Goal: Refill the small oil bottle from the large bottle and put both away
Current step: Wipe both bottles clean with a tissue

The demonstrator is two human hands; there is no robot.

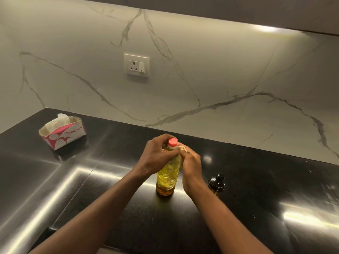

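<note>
Behind it all is a big white marble wall (201, 61) with grey lines in it. Below it is a black shiny surface (110, 180) with bright lights on it. At the far left of the surface sits a red and white tissue box (64, 134). In the middle stands the large bottle (167, 173), upright and nearly full of yellow oil. The left hand (157, 154) grips the bottle's neck, with its fingers curled round it just under the top. The right hand (191, 162) is on the other side of the neck, with its fingers curled close together. A wall socket (136, 65) sits up on the marble. The small bottle (216, 184) is dark with a black top and stands just to the right of the right arm. The red cap (173, 141) is on the large bottle, so no oil has been poured yet, I think. The right fingers seem to pinch a pale loop (183, 148) by the neck, but it is too small to tell what it is. I think the job right now is to open the large bottle. To do it well, the left hand should hold the neck tight and keep the bottle flat on the surface. It should not squeeze the soft sides, or oil may jump out when the cap comes off.
</note>
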